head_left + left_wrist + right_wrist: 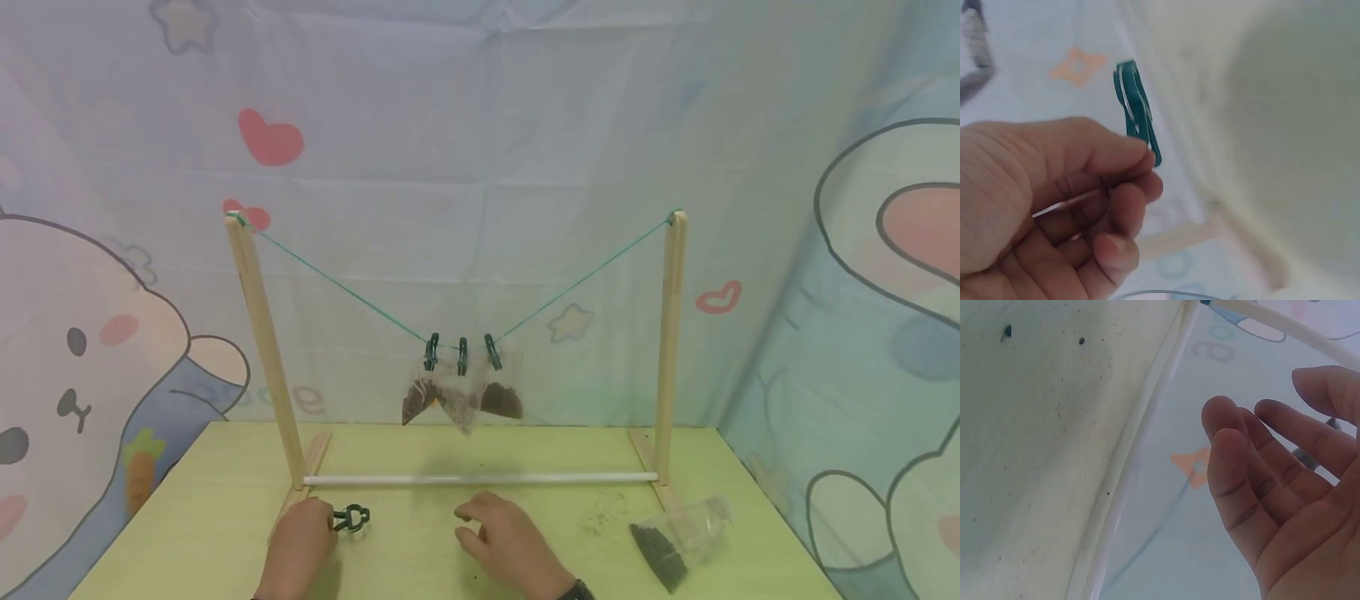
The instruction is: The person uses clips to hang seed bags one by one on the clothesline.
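My left hand (302,533) pinches a dark green clothespin (351,518) between thumb and forefinger, low over the table's left front. In the left wrist view the clothespin (1137,109) sticks up past the fingertips. Right of it, my right hand (510,542) hovers with loosely bent fingers and holds nothing. Three clear bags with dark or speckled contents, among them the right-hand bag (501,400), hang from a sagging green string (337,285) by dark clothespins (462,356). Another clear bag (662,554) with dark grains lies on the table at the right.
Two wooden posts (262,333) on flat feet carry the string, and a white rod (480,479) joins them near the table top (390,450). Scattered grains (606,512) lie left of the lying bag. A patterned cloth (480,125) hangs behind.
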### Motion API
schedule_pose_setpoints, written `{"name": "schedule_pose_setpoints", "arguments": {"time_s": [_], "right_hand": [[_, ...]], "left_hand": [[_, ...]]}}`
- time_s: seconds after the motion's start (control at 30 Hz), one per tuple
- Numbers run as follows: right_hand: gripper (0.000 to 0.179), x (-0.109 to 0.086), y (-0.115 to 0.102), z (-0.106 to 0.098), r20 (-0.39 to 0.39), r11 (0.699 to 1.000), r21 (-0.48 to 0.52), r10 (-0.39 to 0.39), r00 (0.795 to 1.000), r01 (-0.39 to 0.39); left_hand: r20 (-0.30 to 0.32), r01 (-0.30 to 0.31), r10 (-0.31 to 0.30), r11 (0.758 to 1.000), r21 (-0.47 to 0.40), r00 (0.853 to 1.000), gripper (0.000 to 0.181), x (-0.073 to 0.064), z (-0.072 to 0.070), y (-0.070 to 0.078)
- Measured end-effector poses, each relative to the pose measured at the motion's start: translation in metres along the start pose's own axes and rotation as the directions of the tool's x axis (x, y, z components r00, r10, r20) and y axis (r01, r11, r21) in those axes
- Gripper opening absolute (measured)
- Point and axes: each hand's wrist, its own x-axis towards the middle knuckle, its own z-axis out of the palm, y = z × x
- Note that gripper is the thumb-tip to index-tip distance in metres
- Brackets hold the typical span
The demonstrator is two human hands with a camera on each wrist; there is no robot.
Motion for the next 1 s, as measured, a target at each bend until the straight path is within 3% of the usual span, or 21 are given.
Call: {"name": "schedule_pose_setpoints", "arguments": {"time_s": [0.1,0.27,0.4,0.53,0.63,0.77,0.9,1.0], "right_hand": [[0.021,0.000,0.002,-0.006,-0.014,0.999,0.018,0.037,0.999,-0.037],[0.022,-0.001,0.003,-0.018,-0.081,0.999,0.021,0.046,0.996,-0.044],[0.023,-0.004,0.004,-0.021,-0.141,0.998,0.055,0.041,0.989,-0.033],[0.023,-0.007,0.006,-0.019,-0.203,0.988,0.154,0.045,0.978,-0.013],[0.026,-0.009,0.008,-0.017,-0.202,0.957,0.287,0.089,0.975,-0.028],[0.031,-0.013,0.011,-0.018,-0.134,0.888,0.455,0.147,0.980,-0.071],[0.030,-0.015,0.013,-0.019,-0.084,0.837,0.544,0.124,0.989,-0.059],[0.028,-0.015,0.014,-0.019,-0.081,0.822,0.568,0.110,0.991,-0.044]], "left_hand": [[-0.067,-0.090,0.089,0.996,-0.005,0.994,0.020,-0.004,-0.009,0.016],[-0.170,-0.195,0.194,0.981,0.012,0.966,0.029,-0.011,-0.023,0.047],[-0.202,-0.297,0.292,0.955,0.007,0.935,0.029,-0.013,-0.026,0.070],[-0.222,-0.402,0.395,0.915,0.014,0.891,0.028,-0.015,-0.022,0.092],[-0.209,-0.467,0.463,0.884,0.032,0.861,0.027,-0.015,-0.017,0.106],[-0.199,-0.529,0.529,0.847,0.059,0.825,0.023,-0.015,-0.011,0.117],[-0.235,-0.574,0.575,0.815,0.078,0.784,0.023,-0.016,-0.003,0.122],[-0.272,-0.600,0.597,0.796,0.084,0.755,0.024,-0.016,0.002,0.124]]}}
